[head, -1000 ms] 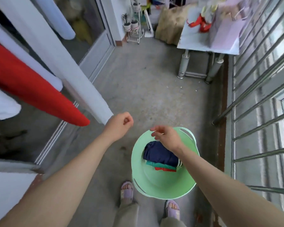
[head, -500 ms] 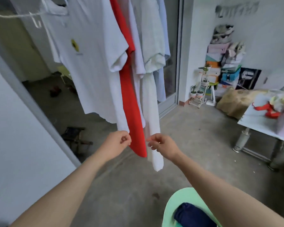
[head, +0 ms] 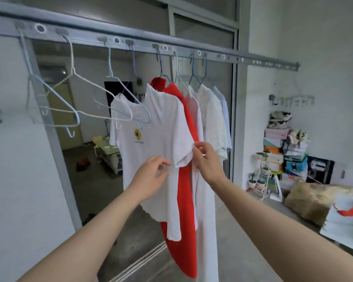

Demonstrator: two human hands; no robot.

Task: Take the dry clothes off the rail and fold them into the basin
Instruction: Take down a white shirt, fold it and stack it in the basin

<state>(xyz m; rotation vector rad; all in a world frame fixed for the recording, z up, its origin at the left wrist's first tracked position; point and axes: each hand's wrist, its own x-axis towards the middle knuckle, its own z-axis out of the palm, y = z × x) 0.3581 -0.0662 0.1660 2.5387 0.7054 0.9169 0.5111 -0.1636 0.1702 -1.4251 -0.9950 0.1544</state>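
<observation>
the nearest t-shirt (head: 151,143) on the grey metal rail (head: 143,40) is white, plain but for a small yellow flower print with a dark centre and a line of dark lettering under it. behind it hangs a solid red garment (head: 183,200), then more white garments (head: 210,119) and a pale blue one (head: 225,110) toward the rail's right end. the empty hangers (head: 73,102) toward the rail's left end are white and pale blue. the stacked boxes (head: 275,139) by the white wall are pink, teal and orange.
</observation>
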